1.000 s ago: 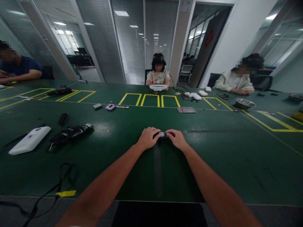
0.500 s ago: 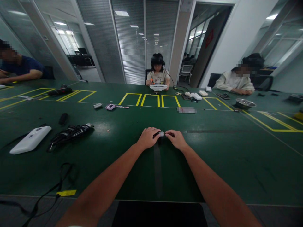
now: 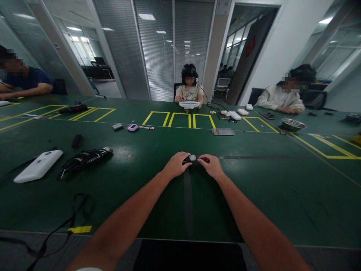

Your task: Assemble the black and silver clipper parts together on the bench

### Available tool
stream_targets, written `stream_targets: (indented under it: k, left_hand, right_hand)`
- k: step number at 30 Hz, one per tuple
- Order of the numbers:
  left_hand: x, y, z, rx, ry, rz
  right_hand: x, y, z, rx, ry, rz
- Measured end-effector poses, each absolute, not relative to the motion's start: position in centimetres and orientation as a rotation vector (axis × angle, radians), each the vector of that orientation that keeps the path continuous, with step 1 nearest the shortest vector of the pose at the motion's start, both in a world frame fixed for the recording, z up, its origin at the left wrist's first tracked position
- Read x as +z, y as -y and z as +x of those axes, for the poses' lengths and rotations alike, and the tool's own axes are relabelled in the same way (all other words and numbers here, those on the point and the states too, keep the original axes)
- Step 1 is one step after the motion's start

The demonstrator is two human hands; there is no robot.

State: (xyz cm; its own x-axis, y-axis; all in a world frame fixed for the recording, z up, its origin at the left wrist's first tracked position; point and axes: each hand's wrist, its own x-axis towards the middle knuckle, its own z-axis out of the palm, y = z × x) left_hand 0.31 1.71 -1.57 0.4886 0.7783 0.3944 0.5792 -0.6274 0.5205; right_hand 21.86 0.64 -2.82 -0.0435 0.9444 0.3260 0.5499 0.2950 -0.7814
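Observation:
Both of my hands meet at the middle of the green table [image 3: 254,188]. My left hand [image 3: 176,164] is curled round one end of a small black and silver object [image 3: 191,158]. My right hand [image 3: 211,166] pinches its other end with closed fingers. The object is too small to name and is mostly hidden by my fingers. It sits low, just above or on the table top. A faint grey streak runs on the table from under my hands toward me.
To the left lie a white flat device [image 3: 38,165], a bundle of black cables [image 3: 84,158] and a small black item [image 3: 76,140]. A loose black cable [image 3: 67,218] trails at the near left edge. Three people sit across and at the sides; a metal bowl [image 3: 293,124] stands at right.
My hands stay where they were; the small object between them has tilted slightly. The view has shifted a little.

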Motion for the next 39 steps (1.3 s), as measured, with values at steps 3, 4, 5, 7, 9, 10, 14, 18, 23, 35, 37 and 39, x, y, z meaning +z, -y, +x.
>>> stream_targets:
  k: [3,4,5,7,9,10,14,18,23,35,37,39]
  left_hand:
    - [-1.1,-1.5,0.6,1.045,-1.138,2.249]
    - [-1.0,-1.5,0.7,1.092,-1.125,2.178]
    - [-0.9,-1.4,0.9,1.127,-1.101,2.099]
    - [-0.8,-1.1,1.4,1.161,-1.024,1.915]
    - [-0.8,-0.7,2.0,1.155,-0.925,1.705]
    - [-0.9,-0.5,2.3,1.144,-0.872,1.597]
    - [-1.3,0.2,3.5,1.105,-0.692,1.214]
    - [-1.7,0.2,4.0,1.101,-0.604,1.055]
    - [-1.7,0.0,4.1,1.099,-0.684,1.124]
    - [-1.5,-0.2,3.9,1.098,-0.852,1.366]
    - [-1.5,-0.2,3.9,1.089,-0.883,1.390]
    - [-1.4,-0.2,3.9,1.083,-0.897,1.431]
  right_hand:
    - [-2.2,-0.4,21.3,0.677,1.575,-1.274]
    - [-2.0,-0.3,21.0,0.747,1.506,-1.230]
    - [-1.8,-0.2,20.7,0.828,1.431,-1.180]
    - [-1.5,0.0,20.1,0.992,1.297,-1.073]
    - [-1.2,0.3,19.5,1.117,1.201,-0.977]
    - [-1.1,0.4,19.2,1.163,1.165,-0.940]
    - [-0.6,1.1,18.5,1.303,1.040,-0.848]
    - [-0.4,1.5,17.8,1.335,1.018,-0.816]
    - [-0.7,1.4,17.2,1.266,1.024,-0.866]
    - [-1.3,1.1,17.3,1.336,0.940,-0.843]
    - [-1.3,1.0,17.3,1.357,0.908,-0.821]
    - [-1.2,1.0,17.3,1.370,0.885,-0.817]
